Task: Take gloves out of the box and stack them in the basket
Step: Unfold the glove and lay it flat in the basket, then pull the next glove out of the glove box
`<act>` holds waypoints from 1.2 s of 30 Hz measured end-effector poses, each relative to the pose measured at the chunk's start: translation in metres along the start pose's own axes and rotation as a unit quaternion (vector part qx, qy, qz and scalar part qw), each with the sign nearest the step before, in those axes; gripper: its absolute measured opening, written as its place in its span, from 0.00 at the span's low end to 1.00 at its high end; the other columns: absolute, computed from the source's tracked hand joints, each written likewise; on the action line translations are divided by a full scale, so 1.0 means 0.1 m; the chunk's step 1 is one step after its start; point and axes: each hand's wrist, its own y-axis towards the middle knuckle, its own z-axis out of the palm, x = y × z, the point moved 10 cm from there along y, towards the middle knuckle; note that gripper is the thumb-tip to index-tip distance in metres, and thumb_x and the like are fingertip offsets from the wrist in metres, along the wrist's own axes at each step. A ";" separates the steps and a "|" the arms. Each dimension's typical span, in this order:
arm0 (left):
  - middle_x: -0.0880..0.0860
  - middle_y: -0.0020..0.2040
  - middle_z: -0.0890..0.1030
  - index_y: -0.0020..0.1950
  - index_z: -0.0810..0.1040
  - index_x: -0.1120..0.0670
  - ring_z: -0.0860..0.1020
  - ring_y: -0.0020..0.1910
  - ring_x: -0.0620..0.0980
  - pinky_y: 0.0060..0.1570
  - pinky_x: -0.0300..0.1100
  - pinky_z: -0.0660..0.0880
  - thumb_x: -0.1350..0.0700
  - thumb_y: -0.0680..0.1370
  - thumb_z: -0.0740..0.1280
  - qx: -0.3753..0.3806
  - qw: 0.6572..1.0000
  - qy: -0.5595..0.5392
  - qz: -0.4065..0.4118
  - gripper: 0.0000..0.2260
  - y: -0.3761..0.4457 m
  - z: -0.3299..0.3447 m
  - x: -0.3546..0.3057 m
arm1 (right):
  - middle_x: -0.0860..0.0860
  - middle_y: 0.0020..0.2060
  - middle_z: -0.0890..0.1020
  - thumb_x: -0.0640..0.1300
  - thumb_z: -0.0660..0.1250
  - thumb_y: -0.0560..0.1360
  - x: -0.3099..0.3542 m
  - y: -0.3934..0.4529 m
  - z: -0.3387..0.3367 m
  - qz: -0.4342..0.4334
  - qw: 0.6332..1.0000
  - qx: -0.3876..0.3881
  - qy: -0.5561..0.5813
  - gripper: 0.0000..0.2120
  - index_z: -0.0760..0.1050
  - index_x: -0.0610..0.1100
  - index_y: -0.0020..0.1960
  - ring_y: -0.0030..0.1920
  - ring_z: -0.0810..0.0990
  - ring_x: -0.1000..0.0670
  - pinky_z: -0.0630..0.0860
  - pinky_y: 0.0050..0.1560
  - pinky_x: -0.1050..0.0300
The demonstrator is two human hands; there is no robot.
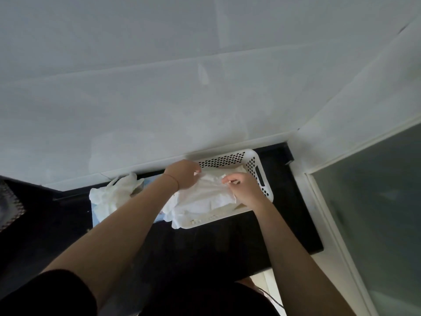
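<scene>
**Both hands spread a glove over the basket**

Hands first: the left hand point(184, 174) pinches the far left edge of a white glove point(205, 190), fingers curled on it, and the right hand point(242, 187) pinches the same glove near its right edge, so the sheet is held between them over the basket.

Behind everything stands a pale wall point(182, 76), with a glass panel point(376, 213) at the right. The dark desk point(216, 242) runs along the wall's foot. On it, against the wall, sits the white perforated basket point(259, 169), which holds a stack of white gloves point(196, 210) that spills over its near left corner. Just left of the basket is the light blue glove box point(96, 215), mostly hidden by the left forearm, with a bunch of white gloves point(114, 192) sticking up out of it. A thin band point(174, 180) circles the left wrist.
</scene>
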 end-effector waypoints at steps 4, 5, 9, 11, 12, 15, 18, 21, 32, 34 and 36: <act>0.50 0.58 0.81 0.63 0.77 0.47 0.79 0.55 0.53 0.51 0.48 0.77 0.52 0.83 0.56 -0.014 0.997 0.069 -0.020 0.13 0.12 0.10 -0.09 | 0.53 0.62 0.79 0.34 0.61 0.78 -0.20 0.15 -0.05 -0.009 0.995 -0.004 -0.102 0.16 0.80 0.47 0.61 0.59 0.77 0.53 0.72 0.54 0.63; 0.50 0.58 0.81 0.62 0.76 0.46 0.79 0.53 0.53 0.48 0.47 0.77 0.54 0.82 0.56 -0.021 0.996 0.082 -0.029 0.13 0.13 0.13 -0.10 | 0.52 0.63 0.78 0.33 0.61 0.78 -0.25 0.17 -0.06 -0.010 0.991 -0.007 -0.133 0.18 0.79 0.47 0.63 0.61 0.77 0.51 0.73 0.57 0.60; 0.49 0.57 0.80 0.63 0.74 0.49 0.79 0.52 0.52 0.38 0.45 0.68 0.50 0.82 0.55 -0.039 0.991 0.116 -0.051 0.13 0.08 0.20 -0.19 | 0.49 0.68 0.72 0.33 0.58 0.79 -0.32 0.23 -0.07 0.004 0.980 -0.004 -0.197 0.22 0.72 0.47 0.70 0.64 0.74 0.47 0.73 0.62 0.53; 0.49 0.57 0.79 0.64 0.71 0.50 0.79 0.52 0.52 0.38 0.45 0.66 0.40 0.81 0.56 -0.038 0.988 0.141 -0.050 0.18 0.02 0.24 -0.20 | 0.49 0.69 0.70 0.32 0.58 0.79 -0.30 0.25 -0.09 0.002 0.976 -0.006 -0.217 0.23 0.70 0.47 0.71 0.63 0.75 0.46 0.75 0.61 0.51; 0.49 0.57 0.78 0.65 0.69 0.50 0.79 0.52 0.52 0.38 0.46 0.66 0.38 0.79 0.58 -0.035 0.986 0.154 -0.053 0.21 0.00 0.26 -0.20 | 0.49 0.69 0.70 0.32 0.59 0.79 -0.29 0.25 -0.09 -0.004 0.974 -0.006 -0.227 0.23 0.70 0.47 0.71 0.62 0.76 0.46 0.75 0.60 0.51; 0.51 0.59 0.77 0.66 0.67 0.52 0.77 0.55 0.52 0.40 0.46 0.64 0.43 0.79 0.61 -0.026 0.982 0.172 -0.066 0.20 -0.05 0.29 -0.19 | 0.50 0.72 0.66 0.31 0.60 0.77 -0.26 0.26 -0.07 -0.016 0.965 -0.003 -0.263 0.24 0.70 0.45 0.71 0.58 0.78 0.46 0.77 0.57 0.51; 0.50 0.53 0.78 0.62 0.69 0.53 0.77 0.50 0.52 0.42 0.46 0.63 0.56 0.78 0.60 -0.050 0.982 0.157 -0.092 0.13 -0.08 0.21 -0.21 | 0.49 0.71 0.66 0.30 0.62 0.76 -0.23 0.25 -0.11 -0.035 0.945 -0.010 -0.326 0.21 0.72 0.42 0.66 0.50 0.80 0.48 0.79 0.50 0.53; 0.49 0.47 0.79 0.58 0.71 0.53 0.79 0.45 0.52 0.40 0.44 0.64 0.64 0.74 0.60 -0.072 0.978 0.167 -0.107 0.14 -0.11 0.12 -0.18 | 0.47 0.70 0.68 0.31 0.64 0.75 -0.20 0.24 -0.17 -0.051 0.927 -0.031 -0.369 0.17 0.75 0.41 0.62 0.49 0.81 0.49 0.80 0.49 0.55; 0.54 0.58 0.75 0.59 0.74 0.55 0.76 0.55 0.54 0.47 0.46 0.74 0.47 0.81 0.59 -0.055 0.991 0.068 -0.103 0.14 -0.31 0.33 -0.30 | 0.45 0.62 0.72 0.37 0.63 0.78 -0.03 0.16 0.13 -0.131 0.913 -0.027 -0.386 0.13 0.73 0.43 0.62 0.61 0.73 0.47 0.75 0.58 0.53; 0.55 0.61 0.75 0.62 0.75 0.55 0.75 0.60 0.54 0.53 0.48 0.74 0.42 0.80 0.60 -0.008 0.988 0.077 -0.134 0.19 -0.33 0.50 -0.26 | 0.46 0.59 0.73 0.39 0.62 0.79 -0.11 0.16 0.21 -0.131 0.917 0.002 -0.378 0.12 0.72 0.44 0.62 0.58 0.73 0.47 0.76 0.56 0.52; 0.57 0.64 0.74 0.62 0.76 0.56 0.76 0.59 0.55 0.53 0.48 0.74 0.45 0.82 0.58 -0.002 0.981 0.092 -0.169 0.18 -0.35 0.53 -0.18 | 0.46 0.57 0.73 0.39 0.62 0.79 -0.20 0.18 0.22 -0.123 0.919 0.012 -0.375 0.11 0.71 0.44 0.61 0.57 0.73 0.47 0.75 0.56 0.52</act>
